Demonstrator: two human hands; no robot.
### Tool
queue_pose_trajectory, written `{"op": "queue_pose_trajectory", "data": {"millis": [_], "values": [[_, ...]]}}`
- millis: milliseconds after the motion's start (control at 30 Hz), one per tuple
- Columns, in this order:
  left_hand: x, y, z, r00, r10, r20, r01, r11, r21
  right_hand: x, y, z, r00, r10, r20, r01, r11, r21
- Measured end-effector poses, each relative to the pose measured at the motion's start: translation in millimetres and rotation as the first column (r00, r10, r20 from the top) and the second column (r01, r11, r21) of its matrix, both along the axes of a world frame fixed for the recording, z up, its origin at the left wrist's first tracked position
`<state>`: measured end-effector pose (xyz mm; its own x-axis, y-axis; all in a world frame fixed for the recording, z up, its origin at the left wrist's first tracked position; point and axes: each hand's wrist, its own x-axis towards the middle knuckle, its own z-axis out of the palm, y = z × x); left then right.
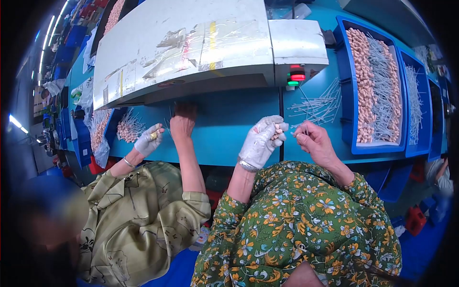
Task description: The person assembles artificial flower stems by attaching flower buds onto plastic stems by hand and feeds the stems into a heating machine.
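Note:
My left hand [260, 142], in a white glove with a band at the wrist, is closed around several small pink-tipped pieces [277, 132], whose pink ends show at the fingers. Bare and just to its right, my right hand [316, 145] pinches at the fingertips what looks like a thin white strand. Both hands are raised over the front edge of the teal table [224, 143], a short gap apart. Behind my right hand lies a loose pile of thin white strands [318, 106].
A white machine housing [186, 43] with red and green buttons [297, 74] spans the table. At right, a blue tray [355, 95] holds pink-tipped strands; another blue bin [423, 129] stands beside it. At left, a co-worker's gloved hand [149, 139] and bare hand [182, 122] work near another pile [129, 128].

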<state>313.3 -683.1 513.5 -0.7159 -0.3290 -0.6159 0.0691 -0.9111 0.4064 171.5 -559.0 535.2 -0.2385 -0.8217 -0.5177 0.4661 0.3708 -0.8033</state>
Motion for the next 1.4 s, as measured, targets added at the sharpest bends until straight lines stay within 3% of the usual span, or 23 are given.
{"op": "queue_pose_trajectory", "data": {"millis": [100,433,500,600,700,800,1133,1233,1300,1400], "values": [[2,11,10,0.999,0.019,-0.032,-0.018,1.0,0.014,6,4,2,0.988,0.027,-0.15,-0.032,0.999,-0.034],[9,34,24,0.998,-0.025,-0.063,0.019,0.995,-0.095,14,16,15,0.978,-0.024,-0.207,0.015,0.999,-0.045],[6,37,32,0.999,-0.053,0.009,0.053,0.987,-0.152,15,18,14,0.971,-0.069,-0.229,0.052,0.995,-0.082],[12,38,30,0.989,-0.122,0.079,0.136,0.968,-0.212,14,19,14,0.933,-0.004,-0.361,-0.036,0.994,-0.103],[13,39,26,0.985,-0.139,0.103,0.16,0.959,-0.236,17,17,6,0.857,-0.026,-0.515,-0.127,0.957,-0.26],[13,39,22,0.987,-0.138,0.086,0.155,0.957,-0.247,12,21,5,0.773,0.081,-0.629,-0.25,0.95,-0.185],[-2,52,19,0.993,-0.113,-0.042,0.111,0.993,-0.044,15,36,-8,0.719,-0.206,-0.664,-0.029,0.945,-0.325],[-4,57,11,0.97,-0.229,0.079,0.238,0.962,-0.137,17,39,-12,0.662,-0.261,-0.703,-0.022,0.93,-0.366],[-8,59,18,0.974,-0.191,0.125,0.211,0.961,-0.179,17,40,-14,0.668,-0.273,-0.692,-0.008,0.928,-0.374],[-9,60,26,0.975,-0.156,0.16,0.19,0.955,-0.229,17,41,-10,0.776,-0.244,-0.582,0.014,0.929,-0.37]]}}
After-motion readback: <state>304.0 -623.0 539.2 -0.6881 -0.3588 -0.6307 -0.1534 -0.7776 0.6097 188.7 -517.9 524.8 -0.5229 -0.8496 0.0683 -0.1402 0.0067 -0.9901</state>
